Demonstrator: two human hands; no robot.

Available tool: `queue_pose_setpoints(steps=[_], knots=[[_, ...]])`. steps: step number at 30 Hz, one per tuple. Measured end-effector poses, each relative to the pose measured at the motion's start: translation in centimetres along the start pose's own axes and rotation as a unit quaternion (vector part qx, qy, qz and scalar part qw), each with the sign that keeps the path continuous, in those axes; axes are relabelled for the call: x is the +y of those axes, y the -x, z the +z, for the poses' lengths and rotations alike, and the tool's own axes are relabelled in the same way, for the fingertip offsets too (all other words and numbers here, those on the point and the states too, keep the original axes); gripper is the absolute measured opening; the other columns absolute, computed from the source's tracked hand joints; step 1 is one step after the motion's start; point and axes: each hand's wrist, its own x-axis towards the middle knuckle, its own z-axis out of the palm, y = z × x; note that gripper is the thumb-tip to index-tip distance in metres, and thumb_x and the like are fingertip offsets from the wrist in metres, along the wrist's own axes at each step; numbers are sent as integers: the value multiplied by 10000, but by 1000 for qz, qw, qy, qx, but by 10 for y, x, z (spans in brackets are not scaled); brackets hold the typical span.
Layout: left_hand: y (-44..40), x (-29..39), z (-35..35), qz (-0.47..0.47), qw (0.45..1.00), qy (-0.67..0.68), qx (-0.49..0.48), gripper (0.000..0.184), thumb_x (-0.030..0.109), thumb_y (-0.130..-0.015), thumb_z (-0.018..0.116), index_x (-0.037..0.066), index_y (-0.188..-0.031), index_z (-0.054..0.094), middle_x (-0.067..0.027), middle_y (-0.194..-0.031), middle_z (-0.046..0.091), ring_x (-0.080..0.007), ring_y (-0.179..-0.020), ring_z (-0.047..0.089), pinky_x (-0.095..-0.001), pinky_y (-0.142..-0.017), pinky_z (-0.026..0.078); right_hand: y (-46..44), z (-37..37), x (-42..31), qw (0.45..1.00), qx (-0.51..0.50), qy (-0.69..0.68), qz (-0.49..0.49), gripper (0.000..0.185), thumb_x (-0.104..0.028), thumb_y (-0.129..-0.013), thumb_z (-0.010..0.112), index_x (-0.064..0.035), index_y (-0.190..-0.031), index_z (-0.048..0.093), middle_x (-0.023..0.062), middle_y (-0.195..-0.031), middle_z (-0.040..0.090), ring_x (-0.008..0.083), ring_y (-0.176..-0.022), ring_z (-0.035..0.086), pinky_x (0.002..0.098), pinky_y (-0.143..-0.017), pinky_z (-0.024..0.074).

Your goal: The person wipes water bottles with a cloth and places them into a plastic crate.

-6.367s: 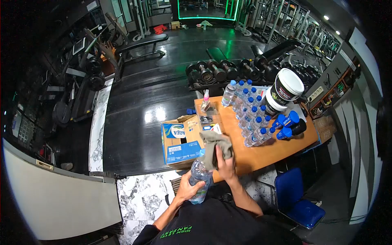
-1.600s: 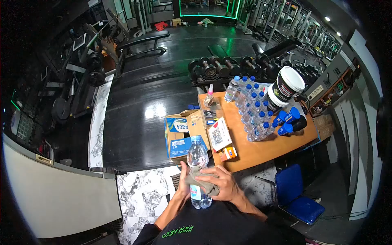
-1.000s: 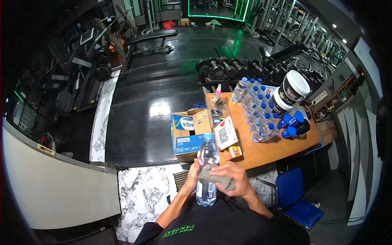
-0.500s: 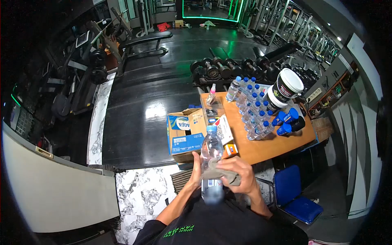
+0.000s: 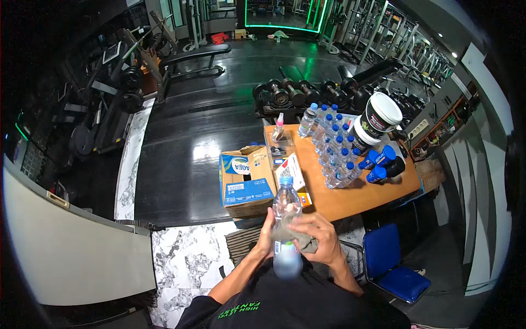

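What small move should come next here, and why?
Probably sliding the cloth lower along the bottle: the right hand holds it against the bottle's middle, the left hand is at the bottle's side, and the lower end shows uncovered.

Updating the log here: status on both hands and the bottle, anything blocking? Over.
Left hand holding bottle. Right hand holding grey cloth against its middle. Bottle capped, roughly upright. Nothing seen blocking.

Glossy black floor (image 5: 181, 181), marbled white tiles (image 5: 186, 257), blue chair (image 5: 383, 260), green-lit frame (image 5: 285, 27) — probably a mirror, dim edges.
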Motion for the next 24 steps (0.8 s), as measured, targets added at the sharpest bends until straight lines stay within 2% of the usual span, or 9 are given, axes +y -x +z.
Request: queue_pose_setpoints(steps=[3, 5, 6, 11, 15, 17, 18, 23, 24], knots=[[3, -3, 2, 4, 1000, -7, 14, 747, 654, -924, 235, 53, -1324, 425, -139, -1172, 570, -233, -1056, 585, -381, -903, 492, 2, -12, 8, 995, -50, -79, -27, 374, -97, -670, 687, -86, -1044, 683, 127, -1042, 642, 304, -933, 613, 367, -839, 487], [4, -11, 10, 5, 999, -32, 31, 739, 652, -923, 255, 50, -1313, 431, -137, -1144, 580, -229, -1040, 591, -379, -893, 496, -1, -15, 17, 980, 106, -161, -40, 371, -94, -678, 690, -53, -1046, 669, 134, -1042, 637, 295, -928, 617, 367, -856, 483], [7, -16, 13, 5, 997, -54, 49, 731, 650, -921, 276, 48, -1303, 436, -135, -1116, 590, -224, -1024, 597, -377, -883, 500, -4, -12, 18, 977, 177, -117, -3, 364, -108, -710, 691, -36, -1064, 649, 141, -1064, 625, 284, -962, 609, 364, -875, 473], [15, -29, 18, -2, 999, 1, 42, 680, 603, -928, 342, 41, -1300, 432, -104, -1095, 602, -203, -1004, 604, -365, -876, 502, -3, -11, 3, 992, 120, -16, 25, 353, -68, -719, 675, -27, -1068, 637, 150, -1072, 616, 294, -994, 601, 350, -881, 469], [26, -37, 10, -2, 996, -82, 37, 688, 602, -933, 328, 47, -1331, 408, -95, -1163, 577, -208, -1018, 598, -358, -884, 494, 31, -17, -1, 995, 94, -19, 26, 388, -72, -685, 705, -53, -1069, 650, 130, -1078, 628, 290, -978, 604, 355, -862, 473], [30, -39, 13, -31, 999, -4, -19, 742, 644, -913, 317, 46, -1345, 398, -100, -1225, 549, -227, -1072, 576, -370, -921, 475, 48, -19, 3, 1000, 19, -9, 4, 358, -79, -679, 712, -65, -1033, 667, 134, -1076, 637, 277, -958, 614, 349, -833, 479], [31, -43, 29, -6, 999, -4, 52, 787, 683, -893, 302, 52, -1354, 393, -119, -1207, 560, -244, -1071, 577, -387, -917, 478, 55, -22, 11, 997, -28, -59, -27, 363, -82, -660, 717, -62, -1020, 675, 132, -1083, 643, 267, -955, 622, 350, -785, 491], [35, -57, 35, 23, 990, -10, 141, 821, 712, -869, 321, 30, -1316, 424, -138, -1099, 601, -253, -990, 605, -388, -850, 505, 66, -27, 29, 982, -7, -179, -64, 420, -149, -692, 688, -47, -1097, 646, 145, -1158, 608, 257, -1043, 604, 354, -845, 492], [38, -58, 33, -8, 994, -29, 105, 822, 722, -865, 315, 23, -1275, 450, -123, -1078, 607, -245, -975, 611, -372, -838, 510, 60, -28, 25, 981, 70, -176, -29, 426, -134, -693, 690, -42, -1106, 639, 154, -1161, 599, 267, -1043, 602, 359, -857, 489]])
